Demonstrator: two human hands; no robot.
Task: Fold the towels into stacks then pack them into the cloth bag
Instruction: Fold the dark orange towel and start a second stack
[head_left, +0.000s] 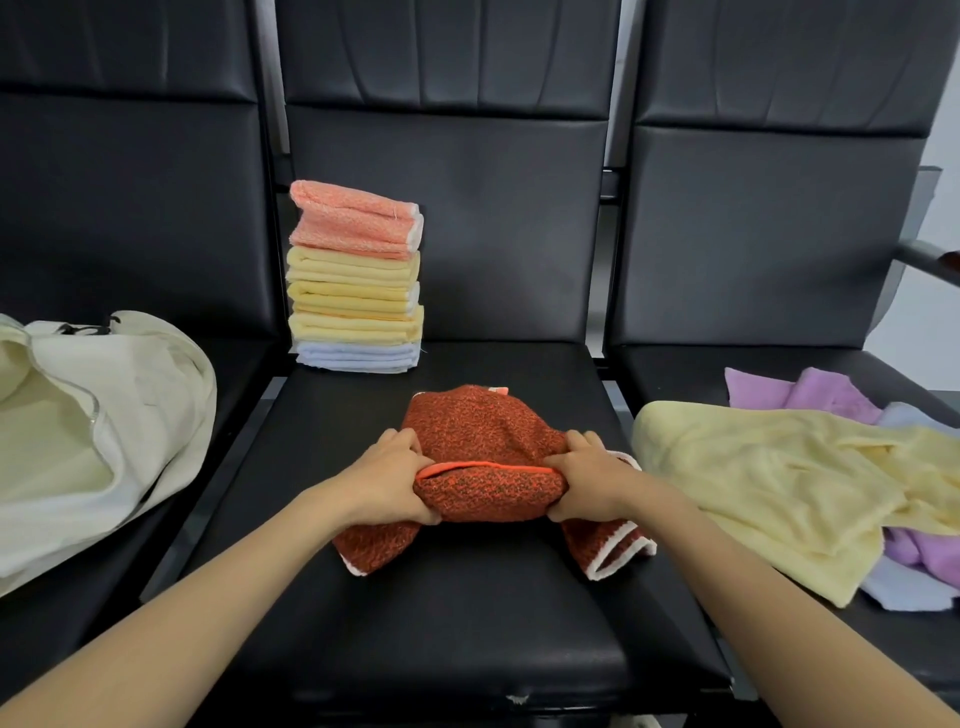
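Towels are partly done: left hand (387, 480) and right hand (587, 480) both clutch a rust-red towel (483, 436) mid-fold at centre — folded stack (356, 280) at 11 o'clock, unfolded heap (769, 483) at 3, cloth bag (104, 415) at 9 — nothing visibly packed.

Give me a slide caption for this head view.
Both hands fold a red towel on a black seat, before a folded stack.

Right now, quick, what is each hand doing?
Left hand: closed, gripping the red towel.
Right hand: closed, gripping the same towel's other side.
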